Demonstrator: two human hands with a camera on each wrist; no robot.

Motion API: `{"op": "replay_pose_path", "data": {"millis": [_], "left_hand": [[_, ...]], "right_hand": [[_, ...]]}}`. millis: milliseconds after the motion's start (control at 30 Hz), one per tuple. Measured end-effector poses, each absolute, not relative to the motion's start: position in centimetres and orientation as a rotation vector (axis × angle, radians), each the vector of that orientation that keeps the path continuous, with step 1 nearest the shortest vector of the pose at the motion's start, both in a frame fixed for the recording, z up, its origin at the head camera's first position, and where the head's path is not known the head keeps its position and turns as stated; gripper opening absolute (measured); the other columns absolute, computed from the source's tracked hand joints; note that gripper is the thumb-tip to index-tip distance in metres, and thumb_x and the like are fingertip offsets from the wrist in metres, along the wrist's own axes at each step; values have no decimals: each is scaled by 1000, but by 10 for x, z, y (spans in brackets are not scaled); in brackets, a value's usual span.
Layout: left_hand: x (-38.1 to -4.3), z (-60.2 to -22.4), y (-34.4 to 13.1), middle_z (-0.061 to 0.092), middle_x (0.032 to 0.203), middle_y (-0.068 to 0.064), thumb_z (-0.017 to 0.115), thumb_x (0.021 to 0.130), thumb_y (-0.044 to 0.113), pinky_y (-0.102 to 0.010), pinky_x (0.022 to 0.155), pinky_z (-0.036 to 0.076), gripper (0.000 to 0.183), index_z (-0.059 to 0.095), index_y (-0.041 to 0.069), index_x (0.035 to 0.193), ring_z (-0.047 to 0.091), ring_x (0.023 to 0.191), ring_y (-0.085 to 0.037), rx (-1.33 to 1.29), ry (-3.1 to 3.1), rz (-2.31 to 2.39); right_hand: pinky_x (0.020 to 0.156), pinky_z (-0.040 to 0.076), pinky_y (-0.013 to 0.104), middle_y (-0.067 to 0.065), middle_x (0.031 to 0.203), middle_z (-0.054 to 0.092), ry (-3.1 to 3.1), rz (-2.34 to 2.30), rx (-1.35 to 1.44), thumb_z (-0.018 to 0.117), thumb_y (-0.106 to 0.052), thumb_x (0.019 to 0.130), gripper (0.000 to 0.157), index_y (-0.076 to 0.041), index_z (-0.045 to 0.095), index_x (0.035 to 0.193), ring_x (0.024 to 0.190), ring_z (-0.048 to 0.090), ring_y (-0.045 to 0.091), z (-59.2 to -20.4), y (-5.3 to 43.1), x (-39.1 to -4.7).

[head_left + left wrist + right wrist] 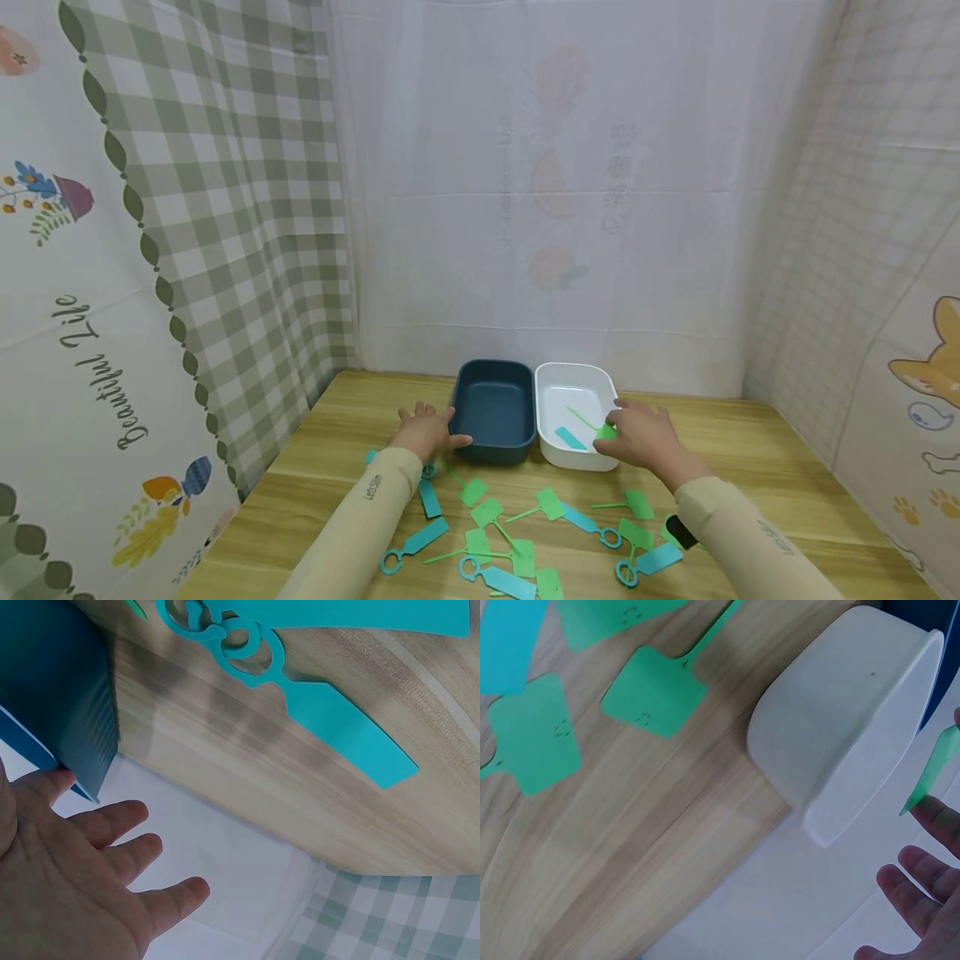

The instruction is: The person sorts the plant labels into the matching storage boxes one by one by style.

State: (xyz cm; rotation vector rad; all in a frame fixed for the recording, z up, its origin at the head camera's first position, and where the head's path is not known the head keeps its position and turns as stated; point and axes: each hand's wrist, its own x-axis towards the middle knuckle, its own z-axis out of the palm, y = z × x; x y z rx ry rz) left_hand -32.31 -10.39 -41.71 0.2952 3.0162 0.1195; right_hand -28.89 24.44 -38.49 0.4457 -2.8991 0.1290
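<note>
My right hand [643, 435] is over the front right of a white bin [573, 377]. Its thumb and a finger pinch a green plastic tag [934, 771], whose thin stem points into the bin; the other fingers are spread. Inside the bin lies a blue tag [572, 438]. At the left side of a dark blue bin [495, 454] is my left hand [423, 432], holding nothing, fingers spread. One fingertip overlaps that bin's rim in the left wrist view. Below this hand lie blue tags with ring ends [352, 731].
Several green tags [487, 510] and blue tags [423, 536] are scattered over the front of the wooden table [315, 467], some overlapping. Both bins stand side by side near the back edge. Behind them hangs a white cloth [450, 250]; a checked cloth [247, 167] hangs at left.
</note>
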Motion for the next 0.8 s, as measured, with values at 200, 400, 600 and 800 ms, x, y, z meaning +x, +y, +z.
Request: {"op": "replay_pose_path", "data": {"millis": [200,400,600,800], "left_hand": [[-323,-416,-104,42,147,-26,50,93,66,-68,110,20,77,43,17,151,26,144,-45,294,3024,111],[-323,-416,-103,43,147,-26,50,93,66,-68,110,21,77,44,17,151,27,143,-44,300,3031,92],[-323,-416,-102,42,148,-27,50,93,66,-68,110,20,77,43,17,152,25,144,-45,301,3023,80],[-323,-415,-103,43,147,-26,50,93,66,-69,110,21,77,43,16,152,26,143,-45,302,3023,82]], "right_hand": [[85,40,70,25,126,61,-2887,117,423,69,-41,79,37,-7,72,93,117,57,42,-387,227,-296],[77,43,61,23,122,62,-2882,133,376,68,-42,79,40,-6,73,94,105,60,40,-391,211,-303],[87,38,69,24,125,60,-2887,207,333,69,-41,80,42,-4,74,100,110,57,42,-393,192,-306],[96,29,76,24,126,60,-2884,297,280,69,-38,81,38,-4,74,99,113,56,45,-394,172,-309]]}}
